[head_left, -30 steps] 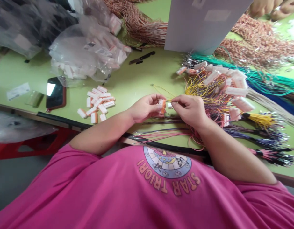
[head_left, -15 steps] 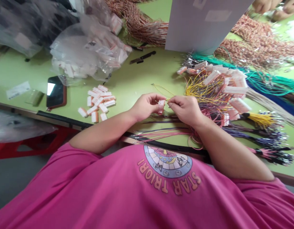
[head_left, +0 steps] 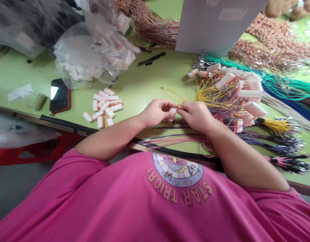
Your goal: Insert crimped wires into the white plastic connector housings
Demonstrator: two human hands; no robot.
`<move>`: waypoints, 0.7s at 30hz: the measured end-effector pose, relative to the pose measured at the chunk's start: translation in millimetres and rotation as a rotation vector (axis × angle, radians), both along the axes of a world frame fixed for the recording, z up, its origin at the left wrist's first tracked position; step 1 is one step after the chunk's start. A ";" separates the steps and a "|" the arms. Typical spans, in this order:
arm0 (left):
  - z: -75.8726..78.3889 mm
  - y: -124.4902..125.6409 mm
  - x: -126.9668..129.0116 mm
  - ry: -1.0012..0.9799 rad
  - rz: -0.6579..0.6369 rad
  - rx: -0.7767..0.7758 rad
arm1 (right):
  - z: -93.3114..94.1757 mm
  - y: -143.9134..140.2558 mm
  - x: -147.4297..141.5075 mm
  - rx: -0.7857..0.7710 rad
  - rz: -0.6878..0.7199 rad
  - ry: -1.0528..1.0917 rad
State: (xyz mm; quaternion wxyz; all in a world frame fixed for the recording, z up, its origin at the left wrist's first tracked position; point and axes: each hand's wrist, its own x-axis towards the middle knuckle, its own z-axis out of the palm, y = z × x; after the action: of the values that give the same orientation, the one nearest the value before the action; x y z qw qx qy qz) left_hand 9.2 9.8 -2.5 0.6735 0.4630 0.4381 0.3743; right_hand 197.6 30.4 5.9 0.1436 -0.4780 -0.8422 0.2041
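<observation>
Between the thumb and fingers of my left hand (head_left: 156, 112) is a white and orange connector housing (head_left: 172, 113). My right hand (head_left: 195, 114) is pinched close against the housing's right side, on what looks like the end of a yellow wire (head_left: 171, 93); the fingertips hide the exact contact. Several loose connector housings (head_left: 104, 106) lie in a small pile to the left of my hands. To the right spreads a heap of wired connectors (head_left: 235, 84) with yellow, purple and pink wires. Pink and dark loose wires (head_left: 175, 139) lie along the table edge below my hands.
A phone (head_left: 60, 95) and plastic bags of housings (head_left: 94, 50) are on the left. A knife (head_left: 151, 59) lies farther back, near a grey upright panel (head_left: 217, 27). Green wires (head_left: 285, 84) and bundled yellow wires (head_left: 275, 125) sit right. Another person's hands (head_left: 280, 6) show top right.
My right fingertips have come closer to the housing, so the gap between them has nearly closed. My left hand still holds the housing. The whole view has shifted slightly.
</observation>
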 end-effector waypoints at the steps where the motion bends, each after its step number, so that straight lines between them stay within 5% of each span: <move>1: 1.7 0.2 -1.0 -0.003 -0.003 -0.004 | 1.7 1.0 1.4 -0.009 0.005 0.002; 5: 4.6 5.8 -7.5 0.017 0.012 0.008 | 8.4 -0.3 7.9 0.074 0.033 -0.025; 9: 0.5 15.5 -14.8 0.052 0.195 0.016 | 12.0 -12.8 8.2 0.294 0.144 -0.143; 14: -3.4 17.9 -16.2 0.014 0.243 0.034 | 3.8 -21.8 -3.6 0.214 0.225 -0.485; 21: 2.1 13.7 -16.1 0.062 0.200 -0.038 | 6.2 -13.5 -7.1 0.099 0.075 -0.445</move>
State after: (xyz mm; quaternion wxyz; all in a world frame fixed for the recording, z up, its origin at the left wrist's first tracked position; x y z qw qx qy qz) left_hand -6.9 23.5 -0.5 0.6276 0.4153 0.5098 0.4169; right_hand 190.5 16.8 12.1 -0.0300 -0.4718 -0.8793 0.0574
